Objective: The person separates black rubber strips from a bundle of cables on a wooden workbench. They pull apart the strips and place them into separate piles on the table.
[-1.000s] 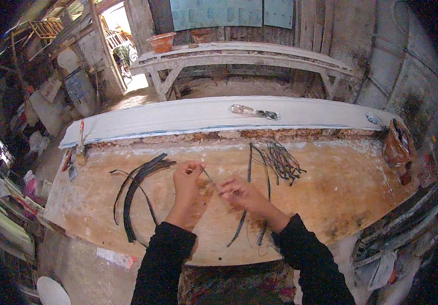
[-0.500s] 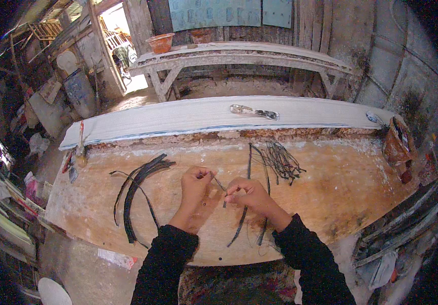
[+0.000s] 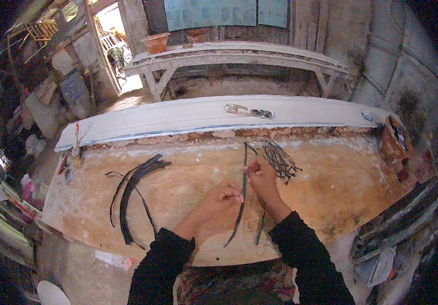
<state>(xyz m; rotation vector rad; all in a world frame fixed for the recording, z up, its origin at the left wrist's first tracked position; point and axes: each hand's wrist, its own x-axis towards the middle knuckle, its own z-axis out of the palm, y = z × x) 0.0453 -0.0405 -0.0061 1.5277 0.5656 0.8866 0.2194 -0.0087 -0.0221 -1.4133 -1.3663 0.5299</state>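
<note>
Both hands work over a worn wooden workbench (image 3: 331, 188). My left hand (image 3: 219, 195) pinches a long thin dark strip (image 3: 240, 213) near its middle. My right hand (image 3: 262, 178) grips the same strip higher up, close to its far end. The strip's lower end hangs toward the bench's near edge. Just beyond my right hand lies a tangle of short dark strands (image 3: 280, 160). A bundle of long curved dark strips (image 3: 132, 190) lies to the left of my left hand.
A long white board (image 3: 178, 117) runs along the bench's far side with a small tool (image 3: 249, 110) on it. A pale wooden bench (image 3: 239, 56) with a clay pot (image 3: 156, 42) stands behind. Rusty items (image 3: 394, 145) sit at the right end.
My right hand has moved away from me along the strip, toward the tangle of strands. My left hand has shifted right and nearer, holding the strip lower down.
</note>
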